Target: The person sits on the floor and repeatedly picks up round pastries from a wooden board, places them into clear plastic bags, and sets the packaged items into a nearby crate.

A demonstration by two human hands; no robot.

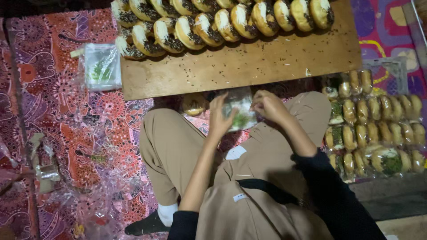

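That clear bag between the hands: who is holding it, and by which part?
Both hands hold the small clear plastic bag: the left hand grips its left edge, the right hand its upper right edge.

- Pretty dim overall, warm indoor light that seems to come from above, brightest on the wooden board [249, 62].
- Corners go dark, especially the top left and bottom right.
- Soft shadow under the board's near edge.
- Little glints of glare on the clear plastic bags [102, 66] and on the wrapped doughnuts [378, 129].
- The hands [242, 113] look slightly soft, and the fine detail is grainy.
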